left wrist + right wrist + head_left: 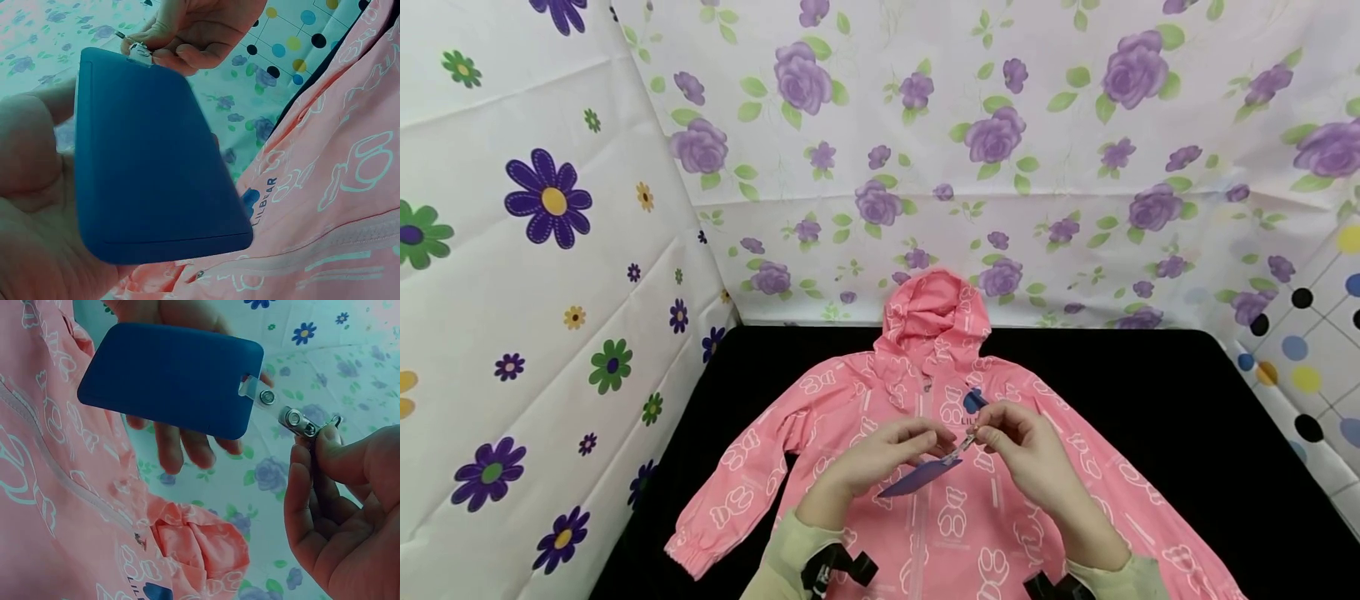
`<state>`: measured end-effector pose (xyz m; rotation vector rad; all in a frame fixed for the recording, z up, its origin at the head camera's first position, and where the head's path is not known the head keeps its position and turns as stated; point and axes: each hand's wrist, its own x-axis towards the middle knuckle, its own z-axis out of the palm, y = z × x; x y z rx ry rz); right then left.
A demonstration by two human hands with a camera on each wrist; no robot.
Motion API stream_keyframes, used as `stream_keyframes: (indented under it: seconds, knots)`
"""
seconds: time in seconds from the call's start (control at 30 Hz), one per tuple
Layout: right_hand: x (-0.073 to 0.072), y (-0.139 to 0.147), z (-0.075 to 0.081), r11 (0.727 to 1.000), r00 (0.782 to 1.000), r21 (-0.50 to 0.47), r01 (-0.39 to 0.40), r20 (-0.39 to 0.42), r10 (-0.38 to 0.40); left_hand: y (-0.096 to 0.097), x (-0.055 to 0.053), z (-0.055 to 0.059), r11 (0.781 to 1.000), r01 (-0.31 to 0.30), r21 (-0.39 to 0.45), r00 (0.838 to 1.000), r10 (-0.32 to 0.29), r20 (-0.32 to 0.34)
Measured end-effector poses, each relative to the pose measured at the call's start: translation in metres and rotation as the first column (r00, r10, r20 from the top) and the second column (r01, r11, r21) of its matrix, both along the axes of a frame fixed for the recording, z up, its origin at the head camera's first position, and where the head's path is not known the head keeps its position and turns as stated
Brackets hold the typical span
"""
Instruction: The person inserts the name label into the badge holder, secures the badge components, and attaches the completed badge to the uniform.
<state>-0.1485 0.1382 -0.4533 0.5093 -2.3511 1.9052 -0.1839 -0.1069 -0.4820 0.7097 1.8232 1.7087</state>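
A blue badge holder hangs by a clear strap with metal snaps from a metal badge clip. My right hand pinches that clip between thumb and fingertips. My left hand is behind the badge holder, its fingers fairly straight and its thumb off to the side in the left wrist view. Whether the left fingers touch the holder's back is hidden. Both hands are above the chest of a pink hooded jacket, which lies spread out, front up, with white bear outlines and a front zipper.
A black tabletop lies under the jacket. Behind it stands a white sheet with purple roses; another sheet with daisies stands on the left. A dotted sheet is at the right.
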Motion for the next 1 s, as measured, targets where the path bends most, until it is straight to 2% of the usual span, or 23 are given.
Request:
stream_keyframes:
  seconds: [0.13,0.27,0.43,0.67,0.83,1.0]
  knots:
    - [0.0003,-0.0008,-0.0015,1.000,0.999,-0.008,0.019,-0.026,-0.020,0.0042,0.0013,-0.0034,0.998,0.045,0.047,0.996,-0.048,0.070]
    - [-0.0014,-0.0011,-0.0017,0.999,0.998,-0.029,0.030,-0.049,-0.032,0.0062,0.0024,-0.0031,0.995,0.048,0.083,0.993,-0.056,0.101]
    - [-0.0025,-0.0004,-0.0014,0.999,0.999,-0.041,0.022,-0.045,-0.024,0.0051,0.0023,-0.0036,0.996,0.009,0.087,0.994,-0.019,0.106]
    - [-0.0048,0.0001,-0.0021,0.997,1.000,-0.082,0.003,-0.007,-0.003,0.0024,0.0017,-0.0030,0.995,-0.086,0.057,0.990,0.079,0.118]
    - [-0.0060,-0.0002,-0.0027,0.996,1.000,-0.084,0.026,-0.002,-0.027,0.0029,0.0030,-0.0010,0.990,-0.121,0.078,0.986,0.111,0.122]
    - [-0.0077,0.0001,-0.0044,0.995,0.996,-0.071,0.066,0.059,-0.062,0.0025,0.0030,-0.0019,0.986,-0.146,0.076,0.984,0.137,0.112]
